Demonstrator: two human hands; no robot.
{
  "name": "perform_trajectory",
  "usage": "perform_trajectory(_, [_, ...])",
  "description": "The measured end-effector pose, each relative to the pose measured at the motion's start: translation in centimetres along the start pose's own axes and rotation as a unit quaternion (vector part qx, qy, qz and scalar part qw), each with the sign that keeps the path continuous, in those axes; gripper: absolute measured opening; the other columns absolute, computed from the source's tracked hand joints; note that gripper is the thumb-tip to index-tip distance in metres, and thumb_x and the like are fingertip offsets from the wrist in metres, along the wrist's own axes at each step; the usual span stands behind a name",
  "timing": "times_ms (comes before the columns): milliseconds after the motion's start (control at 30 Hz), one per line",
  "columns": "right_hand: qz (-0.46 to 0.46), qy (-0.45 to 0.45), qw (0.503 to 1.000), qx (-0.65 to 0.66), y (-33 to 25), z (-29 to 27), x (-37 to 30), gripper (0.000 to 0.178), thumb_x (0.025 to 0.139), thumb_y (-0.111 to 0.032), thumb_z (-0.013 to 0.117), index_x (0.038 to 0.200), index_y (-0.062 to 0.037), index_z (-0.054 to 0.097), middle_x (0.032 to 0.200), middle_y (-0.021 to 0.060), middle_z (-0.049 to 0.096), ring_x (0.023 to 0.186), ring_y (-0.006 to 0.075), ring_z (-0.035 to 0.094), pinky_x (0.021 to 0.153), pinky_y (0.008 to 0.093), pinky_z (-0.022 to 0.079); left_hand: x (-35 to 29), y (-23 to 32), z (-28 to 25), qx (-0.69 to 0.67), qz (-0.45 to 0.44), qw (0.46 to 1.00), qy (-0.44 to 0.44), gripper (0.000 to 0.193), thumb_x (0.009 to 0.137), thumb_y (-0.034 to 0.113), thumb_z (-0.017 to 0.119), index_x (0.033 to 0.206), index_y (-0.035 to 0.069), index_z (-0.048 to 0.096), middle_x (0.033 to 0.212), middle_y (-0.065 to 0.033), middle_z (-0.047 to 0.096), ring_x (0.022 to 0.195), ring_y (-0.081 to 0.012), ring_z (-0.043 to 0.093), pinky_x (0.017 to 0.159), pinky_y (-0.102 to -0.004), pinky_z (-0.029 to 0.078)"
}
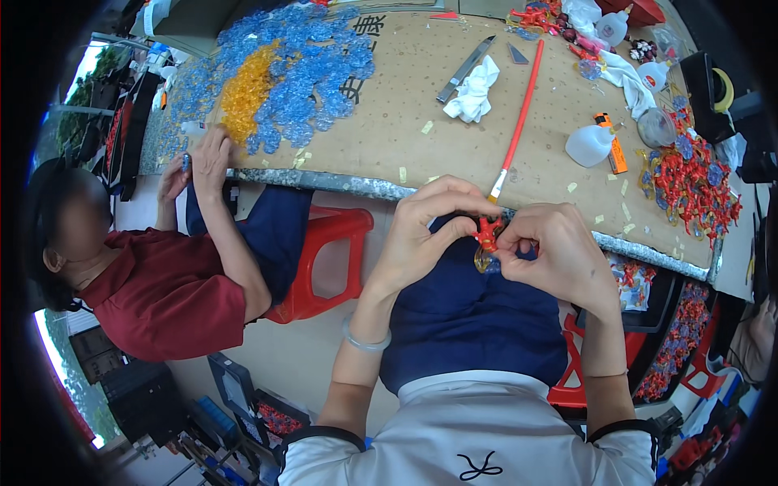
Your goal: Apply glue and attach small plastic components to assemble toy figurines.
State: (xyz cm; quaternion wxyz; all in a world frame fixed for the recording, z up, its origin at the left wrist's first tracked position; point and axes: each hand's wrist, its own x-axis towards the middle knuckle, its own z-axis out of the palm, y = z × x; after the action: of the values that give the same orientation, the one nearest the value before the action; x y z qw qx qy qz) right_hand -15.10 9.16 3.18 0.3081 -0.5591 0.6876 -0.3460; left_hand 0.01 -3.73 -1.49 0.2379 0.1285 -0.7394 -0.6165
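Just off the table's front edge, above my lap, I hold a small red plastic figure (488,233) with a clear yellowish base (485,261) below it. My left hand (433,231) pinches the figure from the left between thumb and fingers. From the right, my right hand (555,251) has its fingertips closed against the figure's side and partly hides it. A red-handled paintbrush (523,113) lies on the table with its bristle end close to my left hand's fingers.
Blue clear pieces (312,73) and orange ones (250,89) are heaped at the far left. A knife (466,69), crumpled tissue (474,91), white squeeze bottle (590,146), orange cutter (613,150) and red figure pile (689,178) lie on the table. At left sits a co-worker (174,292).
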Motion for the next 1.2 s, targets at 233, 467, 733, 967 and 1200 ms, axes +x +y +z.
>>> perform_trajectory(233, [-0.042,0.094,0.984,-0.143,-0.9,0.4,-0.6,0.01,0.067,-0.005,0.068,0.065,0.0019,0.06,0.066,0.0137,0.057,0.068,0.0324,0.059,0.066,0.0416,0.046,-0.9,1.5,-0.4,0.024,-0.067,0.997,0.033,0.03,0.084,0.019,0.071,0.105,-0.002,0.067,0.09,-0.0056,0.064,0.081,-0.0102,0.059,0.072,-0.0217,0.044])
perform_trajectory(467, [-0.087,0.151,0.967,-0.185,-1.8,1.3,-0.2,0.011,0.07,-0.007,0.07,0.069,-0.0003,0.062,0.067,0.0121,0.058,0.067,0.0307,0.059,0.065,0.0403,0.047,-1.8,2.3,1.1,0.096,-0.081,0.982,0.14,0.018,0.083,0.002,0.068,0.1,-0.004,0.067,0.084,-0.0046,0.068,0.07,-0.0052,0.058,0.061,-0.0176,0.043])
perform_trajectory(733, [-0.026,0.252,0.967,0.033,-1.5,-0.1,-0.1,0.019,0.073,-0.009,0.077,0.088,-0.0004,0.067,0.081,0.0083,0.065,0.063,0.0174,0.059,0.056,0.0294,0.046,-1.7,1.2,0.8,-0.079,-0.144,0.962,0.218,0.012,0.086,0.002,0.065,0.095,-0.006,0.068,0.085,-0.0046,0.064,0.07,-0.0046,0.054,0.062,-0.0184,0.042])
perform_trajectory(967, [0.036,0.184,0.968,0.164,0.8,1.1,0.6,0.009,0.078,-0.005,0.072,0.084,0.0018,0.071,0.068,0.0034,0.059,0.058,0.0067,0.046,0.051,0.0235,0.037,-1.4,1.1,0.8,-0.118,-0.178,0.964,0.161,0.012,0.089,0.002,0.062,0.096,-0.005,0.068,0.091,-0.006,0.065,0.079,-0.0088,0.06,0.072,-0.0208,0.047])
perform_trajectory(1200, [0.07,0.161,0.958,0.226,1.1,1.2,0.5,0.01,0.081,-0.005,0.069,0.085,0.0041,0.07,0.067,-0.0002,0.055,0.058,0.0037,0.039,0.05,0.0226,0.032,-2.0,1.0,0.5,-0.208,-0.199,0.948,0.136,0.015,0.09,0.007,0.062,0.099,-0.004,0.068,0.093,-0.0067,0.067,0.087,-0.0092,0.061,0.081,-0.0223,0.047])
